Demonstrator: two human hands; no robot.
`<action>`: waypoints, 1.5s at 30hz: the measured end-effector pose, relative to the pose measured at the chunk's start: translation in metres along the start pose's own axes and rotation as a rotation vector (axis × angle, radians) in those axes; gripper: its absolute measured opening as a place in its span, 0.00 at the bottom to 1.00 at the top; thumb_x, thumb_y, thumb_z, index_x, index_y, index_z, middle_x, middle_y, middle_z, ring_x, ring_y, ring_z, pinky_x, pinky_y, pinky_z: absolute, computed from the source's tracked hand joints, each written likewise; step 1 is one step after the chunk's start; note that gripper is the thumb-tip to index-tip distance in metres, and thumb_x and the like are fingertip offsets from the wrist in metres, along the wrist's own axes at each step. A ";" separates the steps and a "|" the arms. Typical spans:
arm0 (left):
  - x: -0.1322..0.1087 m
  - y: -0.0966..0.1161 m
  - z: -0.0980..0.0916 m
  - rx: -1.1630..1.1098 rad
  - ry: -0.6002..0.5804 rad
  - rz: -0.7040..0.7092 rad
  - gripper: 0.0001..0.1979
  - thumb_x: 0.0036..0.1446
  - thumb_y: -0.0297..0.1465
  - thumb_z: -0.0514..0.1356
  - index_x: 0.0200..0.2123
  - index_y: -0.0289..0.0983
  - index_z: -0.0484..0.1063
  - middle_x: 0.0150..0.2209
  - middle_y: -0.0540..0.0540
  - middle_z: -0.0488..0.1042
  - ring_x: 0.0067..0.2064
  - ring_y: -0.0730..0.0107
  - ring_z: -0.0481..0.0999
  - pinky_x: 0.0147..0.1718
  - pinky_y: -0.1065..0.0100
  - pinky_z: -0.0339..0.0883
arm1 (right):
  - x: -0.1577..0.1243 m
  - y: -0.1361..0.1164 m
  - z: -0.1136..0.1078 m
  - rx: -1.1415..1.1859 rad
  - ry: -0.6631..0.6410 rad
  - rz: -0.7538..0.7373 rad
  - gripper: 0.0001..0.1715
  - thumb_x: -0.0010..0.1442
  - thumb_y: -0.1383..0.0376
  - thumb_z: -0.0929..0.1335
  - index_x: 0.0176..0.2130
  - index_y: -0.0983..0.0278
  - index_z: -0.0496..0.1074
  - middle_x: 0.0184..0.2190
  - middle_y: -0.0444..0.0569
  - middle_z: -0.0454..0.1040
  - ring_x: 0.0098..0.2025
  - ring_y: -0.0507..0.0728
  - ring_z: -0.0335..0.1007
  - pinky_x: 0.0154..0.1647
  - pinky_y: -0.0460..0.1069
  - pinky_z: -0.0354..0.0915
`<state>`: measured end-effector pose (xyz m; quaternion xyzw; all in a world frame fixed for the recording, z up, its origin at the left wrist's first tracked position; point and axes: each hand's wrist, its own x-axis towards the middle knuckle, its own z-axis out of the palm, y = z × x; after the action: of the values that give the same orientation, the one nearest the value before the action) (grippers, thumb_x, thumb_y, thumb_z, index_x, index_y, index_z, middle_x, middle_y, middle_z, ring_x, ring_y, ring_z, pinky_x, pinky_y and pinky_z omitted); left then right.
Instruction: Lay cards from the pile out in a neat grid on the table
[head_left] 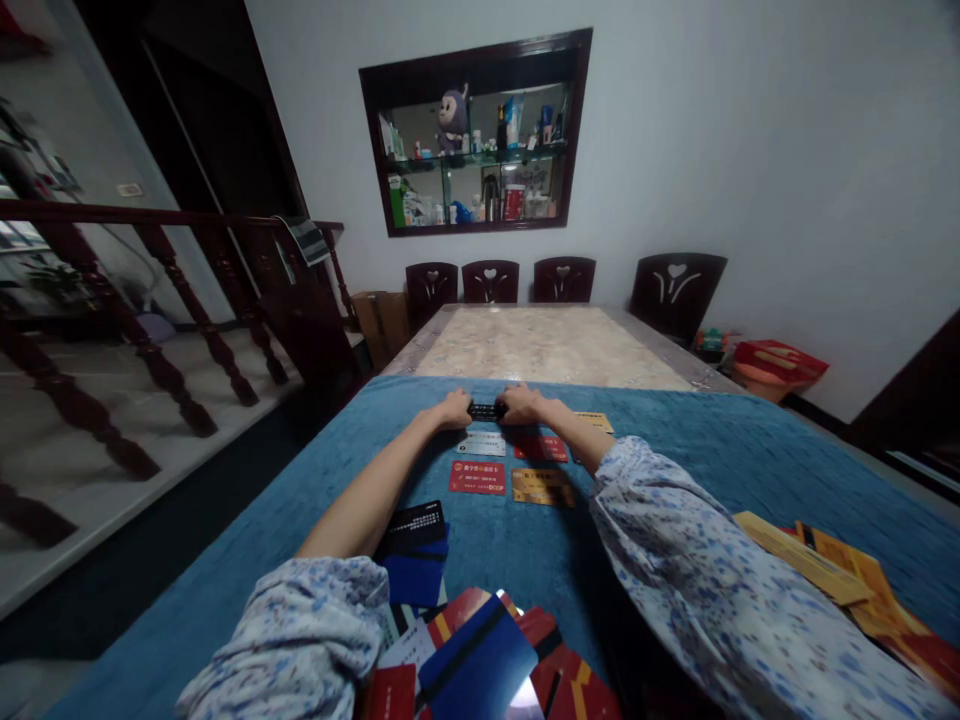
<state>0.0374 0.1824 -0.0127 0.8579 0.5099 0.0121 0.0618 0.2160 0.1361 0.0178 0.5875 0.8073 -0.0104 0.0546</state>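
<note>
Both my arms reach far forward over a blue cloth (675,440). My left hand (453,410) and my right hand (521,403) are closed on the two ends of a black card (487,411), held low on the cloth. Just behind it, toward me, lie a white card (481,443), a red card (541,448), a red card with white text (478,477) and a gold card (541,486). Another gold card (596,421) peeks out past my right forearm.
A heap of loose cards (472,650) lies close to me, with black and blue ones (416,545) by my left arm. Orange and gold cards (832,565) lie at the right. Beyond the cloth is a marble tabletop (544,345), chairs (564,278) and a wall shelf (480,135).
</note>
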 end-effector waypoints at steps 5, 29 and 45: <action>-0.009 -0.004 0.002 -0.040 0.057 0.029 0.28 0.48 0.24 0.59 0.55 0.34 0.67 0.54 0.38 0.69 0.57 0.53 0.69 0.57 0.61 0.64 | 0.000 0.002 0.000 -0.011 0.009 -0.010 0.27 0.54 0.55 0.69 0.53 0.57 0.74 0.56 0.57 0.70 0.60 0.70 0.61 0.52 0.60 0.66; -0.103 -0.019 0.002 -0.147 0.237 0.068 0.19 0.55 0.26 0.58 0.51 0.35 0.72 0.50 0.40 0.69 0.52 0.57 0.71 0.56 0.56 0.65 | -0.061 -0.031 -0.018 0.001 0.197 -0.197 0.26 0.60 0.59 0.67 0.57 0.56 0.72 0.54 0.56 0.71 0.56 0.69 0.58 0.48 0.57 0.59; -0.202 -0.015 0.001 -0.161 0.361 0.098 0.14 0.59 0.29 0.57 0.48 0.36 0.74 0.49 0.40 0.70 0.53 0.56 0.69 0.55 0.52 0.64 | -0.120 -0.070 -0.015 0.151 0.351 -0.332 0.17 0.63 0.63 0.67 0.51 0.60 0.76 0.51 0.55 0.74 0.54 0.66 0.57 0.46 0.56 0.56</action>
<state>-0.0729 0.0123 -0.0067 0.8580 0.4675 0.2094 0.0369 0.1846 0.0021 0.0416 0.4419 0.8868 0.0227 -0.1331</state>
